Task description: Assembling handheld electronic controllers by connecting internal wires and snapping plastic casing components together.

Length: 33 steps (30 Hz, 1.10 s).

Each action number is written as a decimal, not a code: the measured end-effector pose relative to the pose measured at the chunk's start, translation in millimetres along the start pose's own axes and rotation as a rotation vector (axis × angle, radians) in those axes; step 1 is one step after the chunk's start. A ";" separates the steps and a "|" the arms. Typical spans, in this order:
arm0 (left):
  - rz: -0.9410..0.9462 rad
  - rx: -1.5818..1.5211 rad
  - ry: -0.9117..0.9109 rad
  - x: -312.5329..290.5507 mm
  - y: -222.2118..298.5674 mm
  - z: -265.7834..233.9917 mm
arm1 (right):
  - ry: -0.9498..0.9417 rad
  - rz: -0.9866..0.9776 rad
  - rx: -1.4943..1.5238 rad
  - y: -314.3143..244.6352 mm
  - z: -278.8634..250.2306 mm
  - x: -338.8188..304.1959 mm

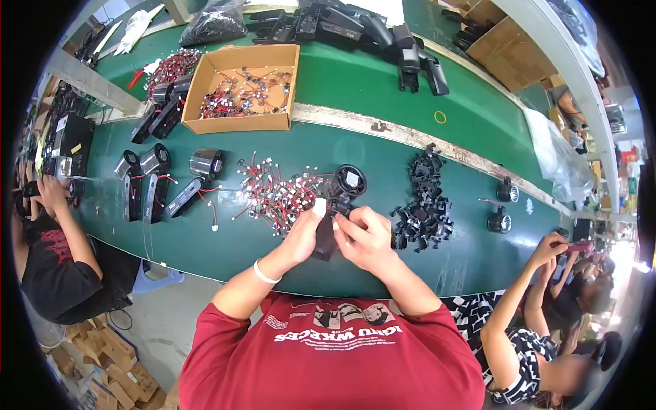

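Observation:
Held upright over the table's near edge is a black handheld device with a round, hollow head (350, 179) and a straight handle (324, 240). My left hand (302, 234) is closed round the handle, its thumb pointing up near the neck. Fingers of my right hand (367, 236) pinch at the neck just below the head; whatever small part they grip is hidden. Left of the device spreads a pile of red and black wires with white connectors (277, 198). A heap of small black plastic clips (424, 201) lies to the right.
Several similar black devices with red leads (184, 196) lie at left. Behind them stands a cardboard box (246, 124) of wired parts. Two round black heads (499, 220) rest at right. A raised ledge (383, 126) crosses behind. Co-workers' arms (502, 328) show on both sides.

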<state>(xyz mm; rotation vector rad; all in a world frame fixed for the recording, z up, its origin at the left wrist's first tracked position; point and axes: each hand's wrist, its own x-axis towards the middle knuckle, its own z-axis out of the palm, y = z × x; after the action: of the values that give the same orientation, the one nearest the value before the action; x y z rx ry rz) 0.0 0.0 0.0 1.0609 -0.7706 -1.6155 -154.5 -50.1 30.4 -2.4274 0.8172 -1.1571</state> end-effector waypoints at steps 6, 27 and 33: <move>0.057 0.026 0.048 0.3 0.6 1.0 | -0.031 -0.021 -0.027 -1.8 0.0 4.4; 0.051 0.324 -0.082 -2.3 2.1 -0.2 | -0.263 0.079 0.027 0.4 -14.5 9.8; 0.067 0.173 0.055 -1.5 0.1 9.3 | -0.245 0.076 0.077 3.7 -14.2 12.4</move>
<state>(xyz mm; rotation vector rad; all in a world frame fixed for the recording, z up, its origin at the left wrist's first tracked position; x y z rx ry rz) -8.3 1.2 4.3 1.1846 -0.9124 -1.4769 -160.6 -61.4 44.7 -2.3918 0.7656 -0.8268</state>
